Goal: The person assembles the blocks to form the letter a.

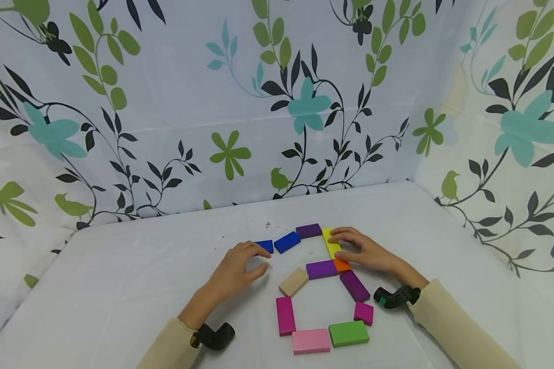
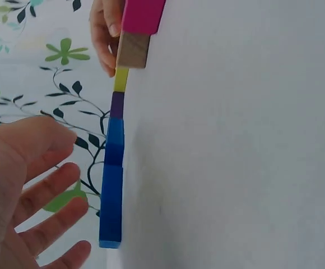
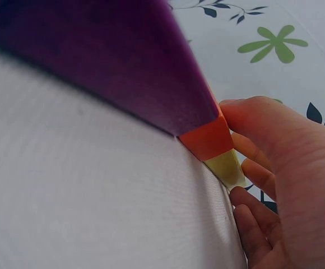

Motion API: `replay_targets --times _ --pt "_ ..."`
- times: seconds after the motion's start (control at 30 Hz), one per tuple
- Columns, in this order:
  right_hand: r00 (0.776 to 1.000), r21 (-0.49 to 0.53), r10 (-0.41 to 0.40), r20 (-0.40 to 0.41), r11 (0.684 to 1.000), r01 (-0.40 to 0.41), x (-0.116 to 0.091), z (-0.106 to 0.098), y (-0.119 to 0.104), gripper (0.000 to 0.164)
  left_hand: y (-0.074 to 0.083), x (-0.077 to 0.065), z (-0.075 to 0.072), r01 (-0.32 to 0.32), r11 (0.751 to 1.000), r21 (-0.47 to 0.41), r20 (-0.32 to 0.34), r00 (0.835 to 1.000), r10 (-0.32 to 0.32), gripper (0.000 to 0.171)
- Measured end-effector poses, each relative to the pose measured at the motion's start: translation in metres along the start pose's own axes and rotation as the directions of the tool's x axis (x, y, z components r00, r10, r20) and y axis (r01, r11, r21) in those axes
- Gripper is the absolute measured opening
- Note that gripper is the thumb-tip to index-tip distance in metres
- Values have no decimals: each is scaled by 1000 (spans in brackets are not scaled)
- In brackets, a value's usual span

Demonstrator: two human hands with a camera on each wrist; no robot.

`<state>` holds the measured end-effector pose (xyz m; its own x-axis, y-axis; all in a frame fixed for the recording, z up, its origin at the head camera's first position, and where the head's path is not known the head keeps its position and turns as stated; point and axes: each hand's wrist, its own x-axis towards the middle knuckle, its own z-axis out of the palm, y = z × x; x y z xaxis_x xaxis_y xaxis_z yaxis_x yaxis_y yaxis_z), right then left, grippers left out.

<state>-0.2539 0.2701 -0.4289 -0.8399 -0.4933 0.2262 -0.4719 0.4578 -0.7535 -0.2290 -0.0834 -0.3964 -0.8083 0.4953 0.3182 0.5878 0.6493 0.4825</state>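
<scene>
In the head view my left hand (image 1: 237, 269) hovers beside a blue block (image 1: 264, 246), fingers spread and thumb apart. The left wrist view shows a gap between these fingers and the blue blocks (image 2: 111, 204). My right hand (image 1: 362, 251) holds the yellow block (image 1: 331, 245) between thumb and fingers at its right side, partly covering it. The thumb lies close to the orange block (image 1: 341, 265), which touches the yellow block's near end. A purple block (image 1: 308, 230) meets the yellow block's far end, and a second blue block (image 1: 288, 242) lies left of it.
Below, a closed ring continues with a violet block (image 1: 321, 269), a wooden block (image 1: 294, 282), magenta block (image 1: 285, 316), pink block (image 1: 311, 342), green block (image 1: 349, 333), small magenta block (image 1: 363, 313) and dark purple block (image 1: 354, 286). A patterned cloth (image 1: 175, 118) hangs behind the white table (image 1: 134, 277).
</scene>
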Motion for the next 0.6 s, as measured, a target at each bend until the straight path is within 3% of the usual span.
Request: replay_targets --times 0.17,0.3,0.6 --pt "1000 -5 9 -2 1000 -9 0 1 1 37 -14 5 1 40 992 -116 -47 998 -46 20" --pt "1000 -7 12 -5 1000 -12 0 1 2 37 -25 9 3 40 990 -137 -63 997 -49 21" --pt "1000 -2 8 -3 1000 -8 0 1 1 37 -40 12 7 62 981 -184 -32 997 -69 30"
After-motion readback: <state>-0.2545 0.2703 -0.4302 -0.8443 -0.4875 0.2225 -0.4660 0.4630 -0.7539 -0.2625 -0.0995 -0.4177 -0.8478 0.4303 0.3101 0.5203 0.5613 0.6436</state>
